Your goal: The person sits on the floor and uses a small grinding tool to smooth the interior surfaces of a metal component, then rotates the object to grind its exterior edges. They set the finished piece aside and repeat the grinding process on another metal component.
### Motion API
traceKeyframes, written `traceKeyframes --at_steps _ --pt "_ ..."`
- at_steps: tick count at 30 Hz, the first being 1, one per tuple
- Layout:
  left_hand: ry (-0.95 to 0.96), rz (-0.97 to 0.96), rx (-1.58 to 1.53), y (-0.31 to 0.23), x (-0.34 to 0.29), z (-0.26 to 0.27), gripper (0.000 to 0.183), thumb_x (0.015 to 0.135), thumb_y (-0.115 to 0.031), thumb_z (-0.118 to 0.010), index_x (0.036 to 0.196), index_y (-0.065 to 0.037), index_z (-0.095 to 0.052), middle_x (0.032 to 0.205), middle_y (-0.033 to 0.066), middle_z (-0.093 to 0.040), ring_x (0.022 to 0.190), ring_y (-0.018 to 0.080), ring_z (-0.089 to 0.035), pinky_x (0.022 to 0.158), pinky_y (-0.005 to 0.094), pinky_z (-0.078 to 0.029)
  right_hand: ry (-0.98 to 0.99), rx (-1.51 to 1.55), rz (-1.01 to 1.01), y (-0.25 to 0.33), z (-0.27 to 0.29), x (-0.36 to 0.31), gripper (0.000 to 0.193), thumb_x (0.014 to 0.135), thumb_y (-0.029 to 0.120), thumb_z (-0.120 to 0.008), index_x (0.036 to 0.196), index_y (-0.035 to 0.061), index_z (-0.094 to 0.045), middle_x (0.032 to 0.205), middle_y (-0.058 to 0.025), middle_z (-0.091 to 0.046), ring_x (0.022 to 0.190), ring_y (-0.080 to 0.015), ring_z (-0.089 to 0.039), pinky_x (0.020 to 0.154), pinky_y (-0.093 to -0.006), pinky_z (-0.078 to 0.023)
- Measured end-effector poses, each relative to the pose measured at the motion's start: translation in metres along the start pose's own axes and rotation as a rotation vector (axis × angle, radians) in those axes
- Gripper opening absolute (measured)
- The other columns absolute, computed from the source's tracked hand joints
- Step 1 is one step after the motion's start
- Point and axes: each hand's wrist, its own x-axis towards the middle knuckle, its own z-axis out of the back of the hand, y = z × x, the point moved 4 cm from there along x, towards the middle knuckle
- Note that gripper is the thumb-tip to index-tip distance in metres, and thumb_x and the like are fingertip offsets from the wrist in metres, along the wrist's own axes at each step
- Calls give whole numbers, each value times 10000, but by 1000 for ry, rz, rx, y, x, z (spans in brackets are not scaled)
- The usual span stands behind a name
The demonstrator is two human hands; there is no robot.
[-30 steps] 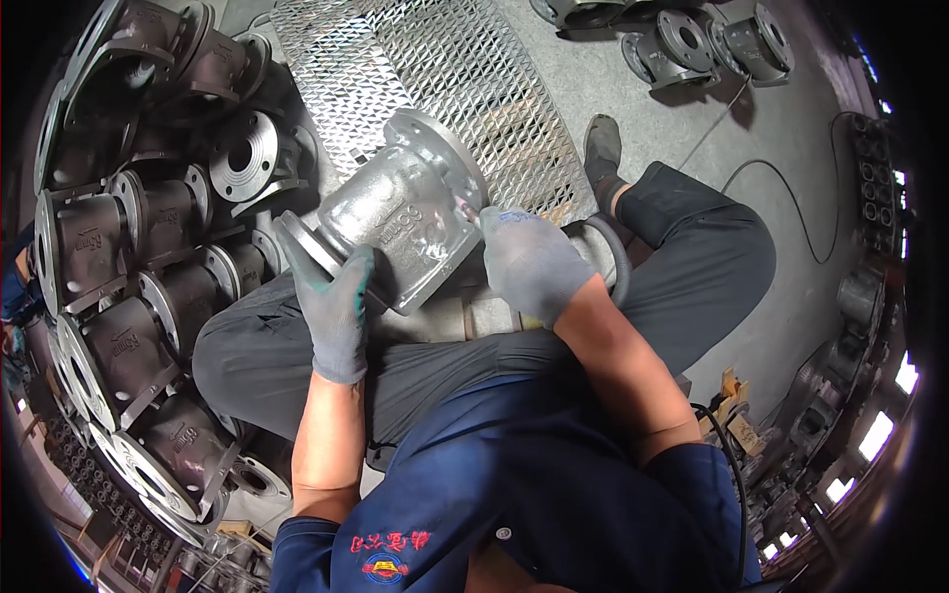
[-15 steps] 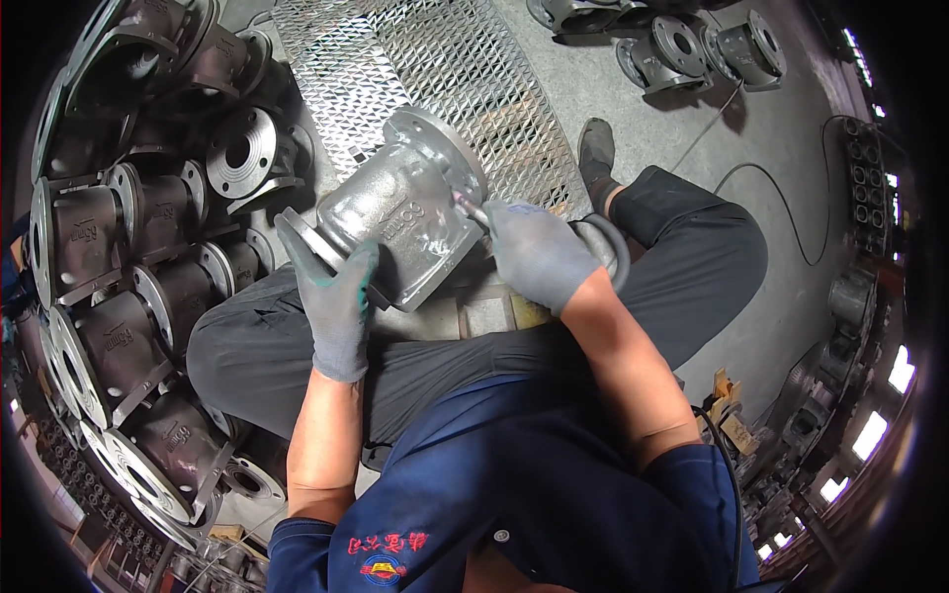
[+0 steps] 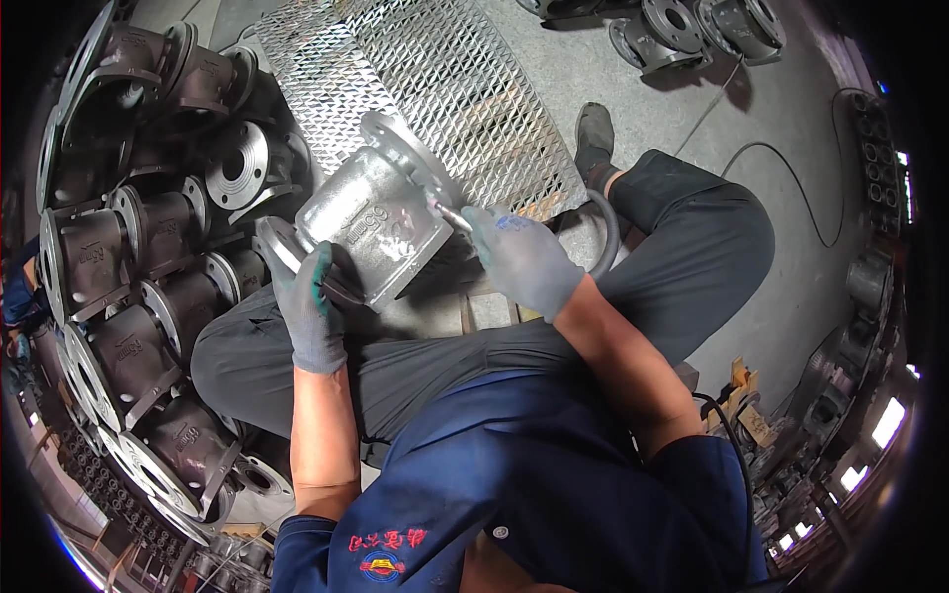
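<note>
A grey cast-metal valve body (image 3: pixel 364 222) with round flanges and raised lettering rests tilted between my legs. My left hand (image 3: pixel 310 308), in a grey glove with green-tinged fingers, is closed on the flange at its lower left, thumb on the near side. In my gloved right hand (image 3: pixel 529 259) is a slim die grinder (image 3: pixel 457 217), fingers wrapped round it. Its small pinkish tip (image 3: pixel 433 202) is at the casting's right side, by the neck under the upper flange; whether it touches I cannot tell. A thick dark hose (image 3: pixel 609 232) curves behind the right hand.
Stacked valve bodies (image 3: pixel 163 227) crowd my left side. A patterned metal plate (image 3: pixel 435 89) lies on the floor ahead. More castings (image 3: pixel 662 35) stand at the far right, near a thin black cable (image 3: pixel 791 173). Wooden pieces (image 3: pixel 743 405) lie to the right.
The valve body has shifted left in the picture and turned a little, my left hand still on its flange. My right hand has moved slightly left with the grinder, its tip staying at the neck.
</note>
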Motion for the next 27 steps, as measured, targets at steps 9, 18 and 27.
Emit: traceKeyframes --at_steps 9,18,27 --pt "-30 123 -217 -28 -4 -19 634 1050 -20 -572 1653 -9 -375 1044 72 -648 760 116 -601 698 264 -511 -172 17 54 -5 -13 -5 343 1028 112 -595 1358 19 -614 1059 -248 -711 876 -440 -751 788 -536 -620" --pt "55 -108 180 5 3 9 633 1060 -52 -610 1644 37 -386 1128 81 -669 816 130 -634 744 280 -532 -136 15 80 -8 -11 -4 439 1033 137 -607 1462 40 -605 1094 -236 -713 886 -434 -748 791 -529 -617" --pt "-6 67 -193 18 6 10 511 1042 -50 -660 1508 57 -480 1128 73 -665 810 133 -631 755 287 -541 -207 79 74 -7 -10 -21 408 1023 107 -618 1419 10 -609 1097 -248 -721 917 -433 -749 830 -523 -615"
